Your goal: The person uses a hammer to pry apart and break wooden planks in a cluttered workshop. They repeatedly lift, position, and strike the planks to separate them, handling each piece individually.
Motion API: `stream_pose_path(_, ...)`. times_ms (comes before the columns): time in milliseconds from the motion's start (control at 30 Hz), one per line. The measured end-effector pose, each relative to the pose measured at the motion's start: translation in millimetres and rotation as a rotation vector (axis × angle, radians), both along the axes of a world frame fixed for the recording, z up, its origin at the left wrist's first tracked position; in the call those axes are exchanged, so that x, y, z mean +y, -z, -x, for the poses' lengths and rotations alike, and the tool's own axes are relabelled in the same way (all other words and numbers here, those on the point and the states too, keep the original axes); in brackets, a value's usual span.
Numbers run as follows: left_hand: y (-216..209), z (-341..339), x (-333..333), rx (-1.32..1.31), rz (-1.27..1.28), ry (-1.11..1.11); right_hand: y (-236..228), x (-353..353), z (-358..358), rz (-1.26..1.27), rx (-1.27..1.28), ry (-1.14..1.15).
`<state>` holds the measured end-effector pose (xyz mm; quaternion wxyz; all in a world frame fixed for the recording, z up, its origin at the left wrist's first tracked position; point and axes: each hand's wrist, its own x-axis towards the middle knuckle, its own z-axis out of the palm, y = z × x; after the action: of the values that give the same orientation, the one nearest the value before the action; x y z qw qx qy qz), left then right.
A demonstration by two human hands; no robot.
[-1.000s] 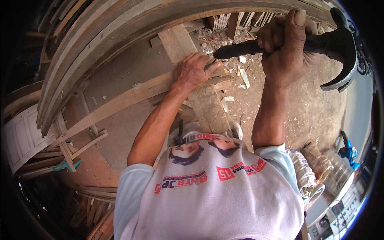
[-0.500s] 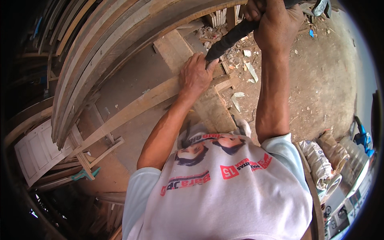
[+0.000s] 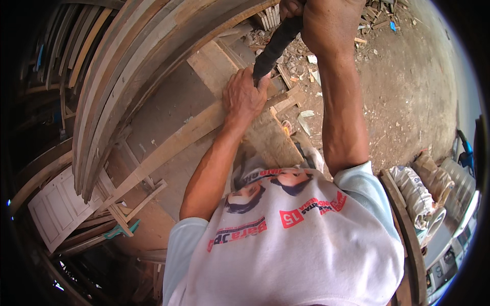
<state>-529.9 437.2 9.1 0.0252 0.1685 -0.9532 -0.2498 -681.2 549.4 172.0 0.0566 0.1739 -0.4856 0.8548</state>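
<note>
Working posture at a long strip of wood (image 3: 171, 140), seen from above; the strip serves as reference for all positions. The strip runs obliquely from the person's left toward the middle, where it crosses a wide board (image 3: 270, 138). The left hand (image 3: 244, 97) lies over the strip near this crossing, fingers bent and thumb directed to the right; whether it grips the wood or merely presses on it cannot be told. The right hand, (image 3: 329, 28) raised beyond the strip and to its right, is clenched around the black handle of a hammer (image 3: 278, 48), whose head lies outside the view. The free end of the handle points down toward the strip and appears just beside the left thumb; contact between them cannot be determined. On the far side of the strip stands a stack of long planks (image 3: 120, 86), bowed by the lens. Just beyond the strip's left end is a white panelled door (image 3: 64, 209); nearer the person than that end lies a teal object (image 3: 122, 230). Well to the right of the strip, bare ground (image 3: 403, 102) and a pale sack (image 3: 412, 196) are visible.
</note>
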Motion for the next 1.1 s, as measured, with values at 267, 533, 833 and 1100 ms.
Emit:
stream_pose_path(267,2.7,-1.1,0.3,-0.033,0.009,0.045,4.3,9.4,-7.3,0.106,-0.114,0.002)
stream_pose_path(533,17.8,-1.0,-2.5,0.038,0.041,0.157,31.9,36.6,-4.9,0.154,-0.266,0.074)
stream_pose_path(833,28.8,-8.5,-1.9,0.142,0.109,0.184,46.9,61.6,-6.5,0.268,-0.298,0.162)
stream_pose_path(1100,17.1,-4.4,5.4,0.199,0.107,0.176,99.5,99.6,4.2,0.436,-0.260,0.000)
